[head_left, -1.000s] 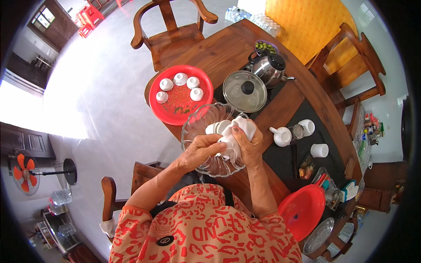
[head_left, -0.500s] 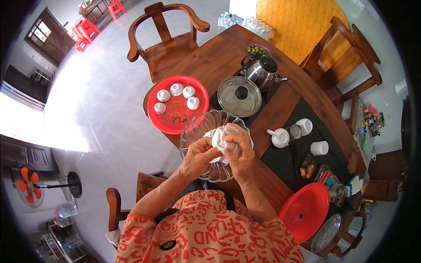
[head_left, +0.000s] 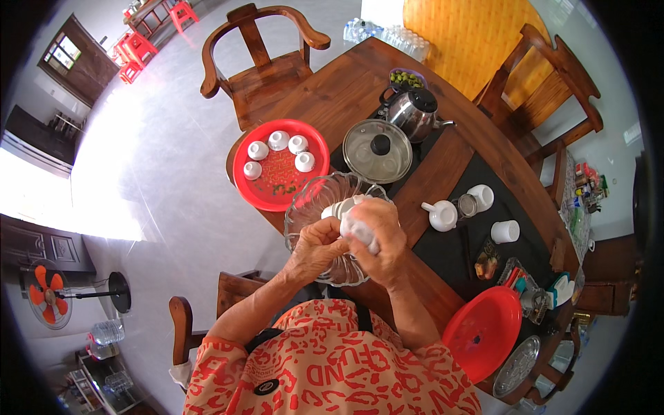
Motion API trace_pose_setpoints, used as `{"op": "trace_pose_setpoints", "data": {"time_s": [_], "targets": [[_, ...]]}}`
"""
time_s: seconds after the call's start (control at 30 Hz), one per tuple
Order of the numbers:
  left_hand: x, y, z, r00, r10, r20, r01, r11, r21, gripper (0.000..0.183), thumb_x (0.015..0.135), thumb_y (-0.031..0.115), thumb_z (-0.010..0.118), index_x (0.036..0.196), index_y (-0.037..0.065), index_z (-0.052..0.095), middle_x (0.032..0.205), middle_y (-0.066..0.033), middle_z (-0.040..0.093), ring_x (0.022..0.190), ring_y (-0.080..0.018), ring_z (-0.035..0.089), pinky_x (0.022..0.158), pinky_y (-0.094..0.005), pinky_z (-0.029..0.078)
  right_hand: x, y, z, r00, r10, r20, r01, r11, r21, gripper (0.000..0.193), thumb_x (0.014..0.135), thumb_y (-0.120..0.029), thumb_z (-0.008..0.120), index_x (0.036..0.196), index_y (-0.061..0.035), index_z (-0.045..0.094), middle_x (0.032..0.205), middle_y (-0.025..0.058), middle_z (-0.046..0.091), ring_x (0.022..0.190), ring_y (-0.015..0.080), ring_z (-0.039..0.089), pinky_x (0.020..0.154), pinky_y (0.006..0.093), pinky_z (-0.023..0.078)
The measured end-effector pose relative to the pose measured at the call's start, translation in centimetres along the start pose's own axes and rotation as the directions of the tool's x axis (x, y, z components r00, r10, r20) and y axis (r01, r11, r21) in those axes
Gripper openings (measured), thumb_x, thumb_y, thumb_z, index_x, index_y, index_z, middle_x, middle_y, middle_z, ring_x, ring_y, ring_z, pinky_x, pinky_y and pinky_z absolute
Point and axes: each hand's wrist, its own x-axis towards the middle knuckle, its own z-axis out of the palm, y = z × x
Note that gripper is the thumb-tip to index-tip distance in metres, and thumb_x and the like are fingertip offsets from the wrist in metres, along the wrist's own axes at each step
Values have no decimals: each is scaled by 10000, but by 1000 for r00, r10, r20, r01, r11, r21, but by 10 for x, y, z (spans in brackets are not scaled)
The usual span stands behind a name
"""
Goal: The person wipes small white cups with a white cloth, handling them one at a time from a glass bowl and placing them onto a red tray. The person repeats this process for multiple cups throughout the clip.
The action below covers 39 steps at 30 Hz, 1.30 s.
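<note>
Over a clear glass bowl with a wavy rim, my two hands meet at a crumpled white cloth. My right hand is wrapped round the cloth from above. The fingers of my left hand pinch the cloth's near left side. Whether a cup sits inside the folds is hidden. Small white cups show in the bowl just behind my fingers. To the left of the bowl, a red tray carries several small white cups, turned upside down.
Beyond the bowl stand a lidded pot and a steel kettle. A white teapot, a strainer and white cups are on the dark mat at right. A red basin rests near the table's right edge.
My right hand has turned and closed further over the white cloth, its back now covering more of it. My left hand has stayed nearly in place.
</note>
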Motion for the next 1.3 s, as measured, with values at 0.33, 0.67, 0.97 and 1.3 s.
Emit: {"op": "trace_pose_setpoints", "data": {"time_s": [0.33,0.67,0.97,1.3], "targets": [[-3,-1,-1,999,14,38,-18,995,100,142,841,24,645,980,7,627,919,13,620,833,-46,559,737,-218,486,-1,-6,-1,997,-53,-52,48,995,-89,354,686,16,699,1008,-81,588,1069,117,530,925,249,563,788,347,481],[-7,2,-3,997,-64,29,60,991,117,146,832,32,660,973,15,623,878,25,614,816,-36,547,710,-214,479,-7,13,-8,932,351,93,-359,850,386,270,755,-18,678,1011,-68,608,1033,75,588,957,193,568,822,309,471],[-9,7,-4,997,-32,74,27,997,69,105,858,46,636,954,26,598,905,7,621,851,-63,559,763,-233,476,5,-3,0,999,-14,49,11,999,52,226,754,-35,676,972,-53,618,999,98,583,909,242,574,793,335,475],[-1,-1,2,999,1,38,15,899,-438,74,886,59,595,941,22,564,996,-58,616,937,-137,592,835,-299,504,-8,3,0,1000,23,-17,-23,1000,12,279,853,-130,605,1113,-44,552,1130,121,523,1041,254,489,875,371,406]]}}
